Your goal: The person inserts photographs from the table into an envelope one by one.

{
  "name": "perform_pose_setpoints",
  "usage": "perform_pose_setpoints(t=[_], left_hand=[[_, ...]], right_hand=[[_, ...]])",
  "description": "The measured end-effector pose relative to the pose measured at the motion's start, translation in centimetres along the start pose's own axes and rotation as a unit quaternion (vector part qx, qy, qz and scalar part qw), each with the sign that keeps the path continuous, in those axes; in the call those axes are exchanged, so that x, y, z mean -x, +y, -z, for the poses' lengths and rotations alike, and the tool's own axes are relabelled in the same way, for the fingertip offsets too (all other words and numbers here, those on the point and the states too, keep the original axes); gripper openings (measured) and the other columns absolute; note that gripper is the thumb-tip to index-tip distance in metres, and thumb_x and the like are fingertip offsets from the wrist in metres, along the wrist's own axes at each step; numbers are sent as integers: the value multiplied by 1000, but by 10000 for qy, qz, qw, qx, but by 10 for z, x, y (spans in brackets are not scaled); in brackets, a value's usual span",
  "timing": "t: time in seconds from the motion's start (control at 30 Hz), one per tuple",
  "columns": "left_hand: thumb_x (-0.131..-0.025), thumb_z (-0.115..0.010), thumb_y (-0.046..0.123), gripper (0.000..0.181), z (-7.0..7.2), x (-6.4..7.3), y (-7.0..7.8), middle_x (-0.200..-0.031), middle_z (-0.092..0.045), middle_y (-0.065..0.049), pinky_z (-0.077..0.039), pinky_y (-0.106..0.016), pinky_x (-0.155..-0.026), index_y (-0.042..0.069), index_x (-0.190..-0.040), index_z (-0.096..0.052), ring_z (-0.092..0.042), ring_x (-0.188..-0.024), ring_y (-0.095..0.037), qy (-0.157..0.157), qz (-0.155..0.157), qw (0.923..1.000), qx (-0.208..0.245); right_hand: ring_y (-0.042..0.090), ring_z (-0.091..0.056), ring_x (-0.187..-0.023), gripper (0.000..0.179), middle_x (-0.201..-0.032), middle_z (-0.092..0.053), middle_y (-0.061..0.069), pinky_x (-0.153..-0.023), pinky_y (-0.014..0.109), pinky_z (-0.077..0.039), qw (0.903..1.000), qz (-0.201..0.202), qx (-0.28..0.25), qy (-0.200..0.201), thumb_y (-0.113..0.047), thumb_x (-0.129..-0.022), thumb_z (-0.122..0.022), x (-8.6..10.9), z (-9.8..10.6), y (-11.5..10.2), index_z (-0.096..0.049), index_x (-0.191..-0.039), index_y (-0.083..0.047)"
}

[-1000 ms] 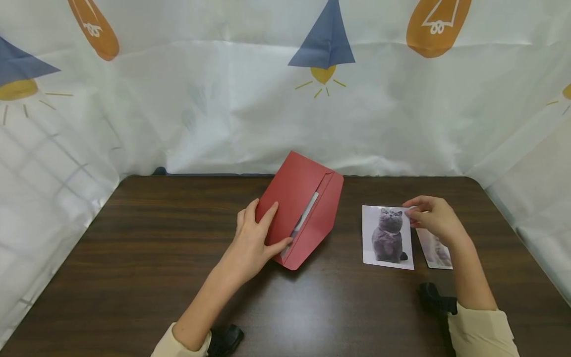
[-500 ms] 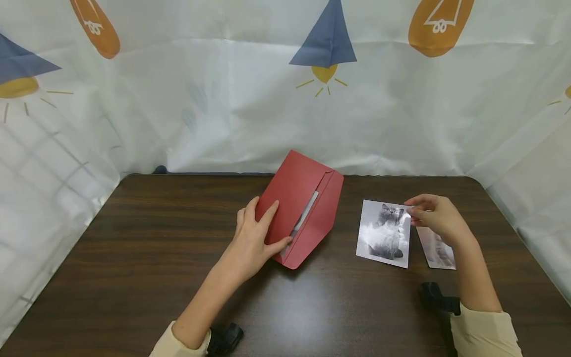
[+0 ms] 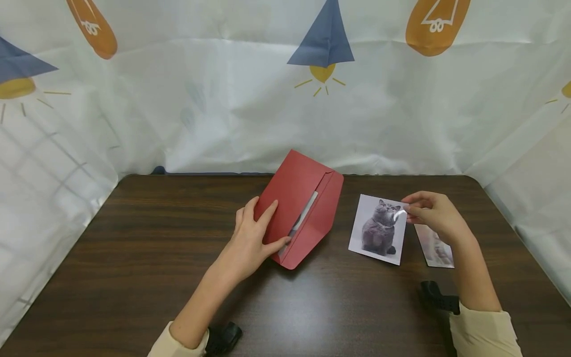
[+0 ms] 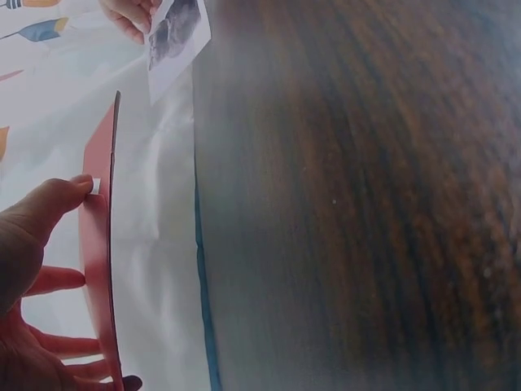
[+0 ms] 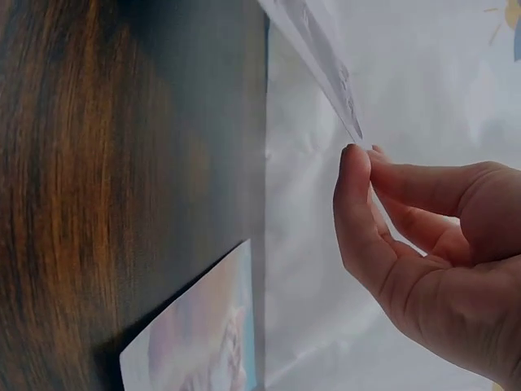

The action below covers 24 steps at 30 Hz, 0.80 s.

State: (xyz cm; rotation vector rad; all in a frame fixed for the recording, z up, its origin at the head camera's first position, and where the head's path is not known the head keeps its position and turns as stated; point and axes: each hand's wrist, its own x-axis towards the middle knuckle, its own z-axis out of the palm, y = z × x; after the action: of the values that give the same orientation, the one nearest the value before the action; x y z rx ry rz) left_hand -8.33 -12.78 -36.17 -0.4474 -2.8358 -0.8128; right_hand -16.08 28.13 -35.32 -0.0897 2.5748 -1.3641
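My left hand (image 3: 254, 233) holds a red envelope (image 3: 292, 198), its thumb at the slot and fingers spread over the front. In the left wrist view, a fingertip curls past the lower edge of the envelope (image 4: 102, 269). The flap is unfolded, and a white insert (image 3: 305, 213) shows in the slot. To the right, my right hand (image 3: 430, 213) pinches the upper right corner of a square photo (image 3: 378, 229) of a grey cat. The right wrist view has this photo (image 5: 321, 65) nearly edge-on, raised off the table, between thumb and fingertips.
A second picture (image 3: 433, 248) in pale pink tones lies on the dark wooden table (image 3: 134, 277), partly behind my right forearm. Its corner shows low in the right wrist view. A white curtain (image 3: 223, 114) with lamp prints hangs behind the table's far edge.
The cat photo has shifted left and slightly up, tilting a little in the right hand's pinch. A glare crossed it midway. The left hand and envelope stay nearly still.
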Motion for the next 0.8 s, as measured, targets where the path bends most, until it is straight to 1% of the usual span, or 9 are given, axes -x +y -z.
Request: perform_pose_setpoints(t=[0.2,0.4,0.63,0.8], left_hand=[[-92,-85,26,77,2,0,-2,-160,-29,-29,-60,-53,-90,4,-156,-49,-35,-138,-48,-41,20,9999,105],[-92,-85,25,77,3,0,-2,-161,-28,-28,-60,-53,-90,3,-156,-48,-33,-140,-48,10,30,9998,171],[-91,-85,26,77,3,0,-2,-160,-30,-28,-60,-54,-89,2,-155,-49,-34,-140,-48,83,66,9999,132],[-91,-85,26,77,3,0,-2,-160,-30,-29,-60,-54,-90,2,-155,-49,-34,-140,-48,106,83,9999,102]], right_hand=[[8,-71,-82,35,-107,-63,13,-79,23,-61,9998,12,-196,-52,-3,-107,-58,0,0,-2,-53,-134,19],[8,-72,-85,37,-109,-63,11,-81,24,-62,9996,-38,-255,-106,-5,-108,-59,1,-1,-6,-52,-136,17],[8,-72,-85,39,-108,-63,6,-83,25,-61,9986,-60,-486,-178,-7,-107,-60,3,-1,-10,-51,-137,17],[8,-73,-85,39,-107,-63,5,-83,26,-62,9981,-5,-579,-205,-5,-107,-61,3,-2,-12,-50,-136,18]])
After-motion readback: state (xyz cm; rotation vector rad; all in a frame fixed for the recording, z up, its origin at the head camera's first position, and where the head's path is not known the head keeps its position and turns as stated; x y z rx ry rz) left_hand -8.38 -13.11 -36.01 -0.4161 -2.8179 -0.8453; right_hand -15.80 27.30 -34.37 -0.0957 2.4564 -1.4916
